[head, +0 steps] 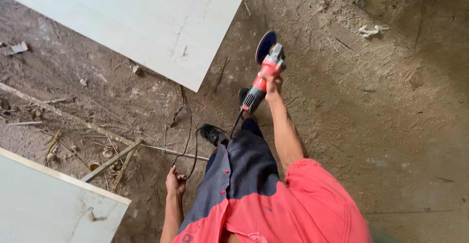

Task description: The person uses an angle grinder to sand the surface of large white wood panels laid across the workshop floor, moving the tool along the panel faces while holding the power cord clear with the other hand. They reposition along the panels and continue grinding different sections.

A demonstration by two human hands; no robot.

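The right hand (pixel 272 83) is clamped around the red body of an angle grinder (pixel 263 77), held out at arm's length over the dirt floor (pixel 391 116). The dark disc (pixel 266 45) at its far end points away from the person and sits just off the near corner of the large pale board (pixel 146 23), apart from it. The left hand (pixel 175 182) hangs low beside the hip, fingers closed on the black power cord (pixel 191 140), which loops up from that hand toward the tail of the grinder.

Carrying the tool well, as I judge it, means keeping the disc turned away from the legs and clear of the board's edge, with a firm wrap on the body rather than a fingertip pinch — the grip here looks full. Whether the disc is spinning cannot be told. Gathering the cord in the other hand seems sensible: it keeps the slack off the scrap sticks (pixel 112 160) lying between the grinder and the second pale board (pixel 44 204) at the near left, and away from the black shoe (pixel 211 133) stepping just below the grinder.

The right arm is nearly straight, wrist level, elbow only slightly bent — the left arm drops straight down, palm turned in toward the dark trousers (pixel 244 169).
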